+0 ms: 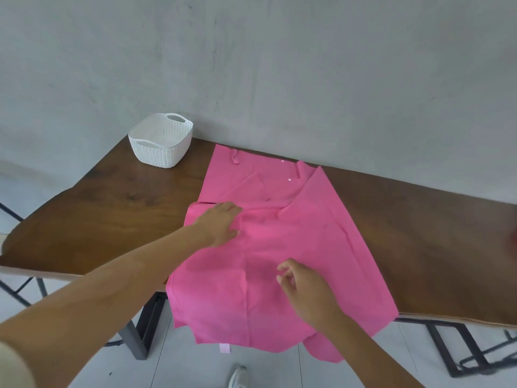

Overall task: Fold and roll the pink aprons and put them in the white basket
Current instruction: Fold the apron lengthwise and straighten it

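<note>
A pink apron lies spread across the middle of the brown table, its near end hanging over the front edge. Its sides are folded inward, with a crease down the middle. My left hand rests flat on the apron's left fold, fingers straight. Lower down, my right hand hovers over the cloth near the crease, its fingers loosely curled and holding nothing that I can see. The white basket stands empty at the table's far left corner, well apart from both hands.
The wooden table stands against a grey wall. Its black metal legs show beneath the front edge. A shoe is on the pale floor below the hanging cloth.
</note>
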The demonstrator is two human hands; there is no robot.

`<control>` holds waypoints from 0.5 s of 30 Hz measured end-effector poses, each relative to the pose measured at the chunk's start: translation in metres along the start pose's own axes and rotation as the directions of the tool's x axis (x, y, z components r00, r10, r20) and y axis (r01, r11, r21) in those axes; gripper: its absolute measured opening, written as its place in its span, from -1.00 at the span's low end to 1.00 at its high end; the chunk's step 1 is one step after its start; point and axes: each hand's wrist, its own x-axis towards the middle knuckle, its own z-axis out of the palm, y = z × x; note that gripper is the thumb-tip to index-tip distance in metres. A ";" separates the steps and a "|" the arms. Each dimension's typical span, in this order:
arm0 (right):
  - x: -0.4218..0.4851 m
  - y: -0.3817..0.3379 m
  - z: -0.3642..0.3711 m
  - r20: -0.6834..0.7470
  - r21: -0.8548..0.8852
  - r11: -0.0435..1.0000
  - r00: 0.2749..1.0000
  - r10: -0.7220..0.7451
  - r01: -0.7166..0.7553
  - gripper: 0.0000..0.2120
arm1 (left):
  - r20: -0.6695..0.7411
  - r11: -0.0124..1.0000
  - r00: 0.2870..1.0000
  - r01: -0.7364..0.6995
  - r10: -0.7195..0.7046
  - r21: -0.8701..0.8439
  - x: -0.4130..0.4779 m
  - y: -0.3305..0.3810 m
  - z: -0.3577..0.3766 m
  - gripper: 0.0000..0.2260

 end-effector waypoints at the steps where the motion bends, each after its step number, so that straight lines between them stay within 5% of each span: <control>1: 0.007 0.007 -0.002 -0.005 0.003 1.000 1.000 -0.004 0.004 -0.83 | -0.004 1.000 1.000 -0.007 0.007 0.013 0.010 0.004 0.000 -0.37; 15: 0.153 0.095 -0.049 -0.124 0.070 0.995 0.991 -0.059 0.068 -0.84 | 0.140 0.998 0.990 0.039 -0.033 -0.038 0.141 0.028 0.016 -0.37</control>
